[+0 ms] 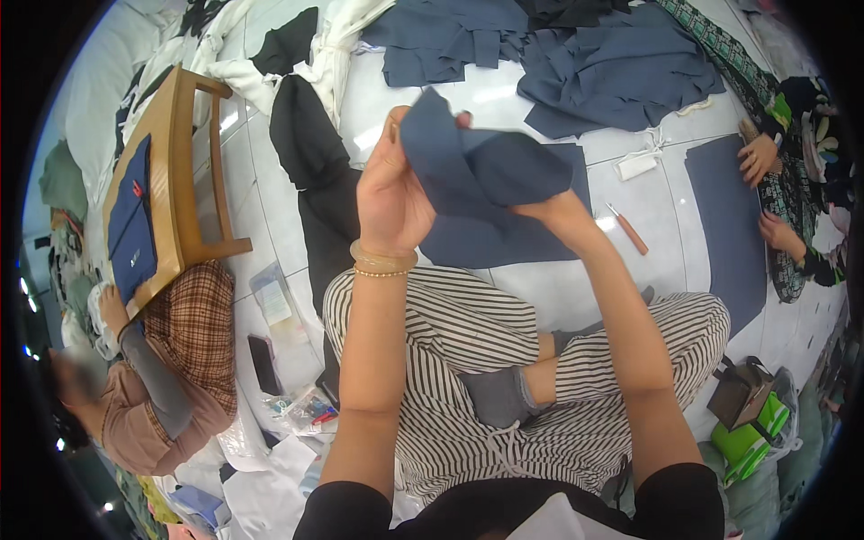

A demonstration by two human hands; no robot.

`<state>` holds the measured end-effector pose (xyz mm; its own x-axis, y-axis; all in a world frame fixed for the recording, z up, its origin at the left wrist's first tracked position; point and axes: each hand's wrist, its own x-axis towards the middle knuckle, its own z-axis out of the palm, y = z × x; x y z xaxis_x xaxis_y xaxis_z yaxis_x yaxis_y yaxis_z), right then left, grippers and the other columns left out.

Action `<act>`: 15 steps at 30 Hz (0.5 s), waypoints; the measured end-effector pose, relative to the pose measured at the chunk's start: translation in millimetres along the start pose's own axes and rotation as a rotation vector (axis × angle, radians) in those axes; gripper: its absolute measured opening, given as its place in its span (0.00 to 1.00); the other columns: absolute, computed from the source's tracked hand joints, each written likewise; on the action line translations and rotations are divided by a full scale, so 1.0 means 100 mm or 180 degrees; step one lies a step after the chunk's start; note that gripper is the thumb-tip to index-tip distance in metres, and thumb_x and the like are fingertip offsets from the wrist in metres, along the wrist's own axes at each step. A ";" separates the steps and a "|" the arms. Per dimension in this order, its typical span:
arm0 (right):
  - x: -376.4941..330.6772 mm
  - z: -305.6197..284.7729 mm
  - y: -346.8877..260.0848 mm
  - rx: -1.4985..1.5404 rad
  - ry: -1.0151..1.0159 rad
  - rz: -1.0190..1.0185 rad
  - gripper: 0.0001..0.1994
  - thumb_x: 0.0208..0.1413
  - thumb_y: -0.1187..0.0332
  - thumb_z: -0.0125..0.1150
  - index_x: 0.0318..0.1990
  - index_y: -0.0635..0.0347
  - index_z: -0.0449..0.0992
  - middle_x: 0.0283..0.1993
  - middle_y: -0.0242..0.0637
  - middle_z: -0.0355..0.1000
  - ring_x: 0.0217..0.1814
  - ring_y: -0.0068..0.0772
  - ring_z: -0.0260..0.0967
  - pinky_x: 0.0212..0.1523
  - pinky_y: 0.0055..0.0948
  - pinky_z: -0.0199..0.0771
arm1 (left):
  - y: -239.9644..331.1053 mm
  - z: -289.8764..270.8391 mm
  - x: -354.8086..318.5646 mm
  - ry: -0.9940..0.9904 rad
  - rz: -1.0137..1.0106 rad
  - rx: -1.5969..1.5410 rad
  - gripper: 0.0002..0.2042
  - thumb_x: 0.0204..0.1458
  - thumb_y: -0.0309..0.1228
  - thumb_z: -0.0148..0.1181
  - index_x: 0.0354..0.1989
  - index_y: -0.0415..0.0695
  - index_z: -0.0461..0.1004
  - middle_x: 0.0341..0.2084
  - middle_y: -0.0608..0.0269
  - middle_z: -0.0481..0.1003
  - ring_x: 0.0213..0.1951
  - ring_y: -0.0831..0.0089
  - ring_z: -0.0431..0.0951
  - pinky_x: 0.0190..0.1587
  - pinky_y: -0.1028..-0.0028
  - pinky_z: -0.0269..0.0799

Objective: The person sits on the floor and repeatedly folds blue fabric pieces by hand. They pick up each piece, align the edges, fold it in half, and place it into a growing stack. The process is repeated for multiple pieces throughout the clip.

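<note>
Two bare hands grip one folded piece of slate-blue fabric (pixel 490 171), raised above the floor: the left hand (pixel 393 193) closes on its left side, palm showing, and the right hand (pixel 556 216) pinches its lower right edge. Beneath lies a flat slate-blue cloth panel (pixel 504 245). Just right of that panel rests a thin metal-tipped tool with a brown handle (pixel 633 234), near a small white block (pixel 636 166). Farther out, a loose blue-grey cloth heap (pixel 621 72) spreads ahead, and a yellow-brown wooden bench (pixel 185 189) stands left.
</note>
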<state>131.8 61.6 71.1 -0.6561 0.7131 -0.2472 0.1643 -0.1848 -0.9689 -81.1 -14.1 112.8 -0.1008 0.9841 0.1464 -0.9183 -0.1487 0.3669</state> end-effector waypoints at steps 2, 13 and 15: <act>0.01 -0.18 -0.05 0.0443 -0.0226 0.0280 0.21 0.51 0.71 0.67 0.55 0.66 0.75 0.48 0.33 0.78 0.52 0.25 0.72 0.59 0.25 0.65 | 0.11 -0.09 0.01 0.0572 0.0282 0.0360 0.13 0.66 0.30 0.46 0.55 0.39 0.64 0.54 0.55 0.70 0.61 0.56 0.69 0.58 0.57 0.71; 0.18 -0.58 0.46 -0.1897 0.1209 0.0099 0.10 0.54 0.72 0.61 0.43 0.61 0.73 0.38 0.37 0.74 0.36 0.29 0.70 0.40 0.29 0.70 | 0.22 -1.28 -0.04 0.3127 -0.0102 0.4835 0.13 0.53 0.27 0.54 0.47 0.39 0.75 0.38 0.56 0.78 0.39 0.64 0.79 0.43 0.66 0.74; 0.18 -0.48 0.40 -0.1962 0.1088 -0.0426 0.08 0.53 0.71 0.63 0.38 0.62 0.72 0.35 0.37 0.72 0.35 0.30 0.69 0.39 0.30 0.69 | 0.17 -1.27 -0.01 0.3004 -0.0057 0.5463 0.13 0.51 0.24 0.54 0.45 0.41 0.77 0.36 0.54 0.78 0.39 0.62 0.79 0.43 0.65 0.74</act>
<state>162.3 99.0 27.4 -0.4489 0.8934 -0.0159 0.5509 0.2628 -0.7921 -145.1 -5.2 1.9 -0.7701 0.6283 -0.1100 0.3022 0.5112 0.8046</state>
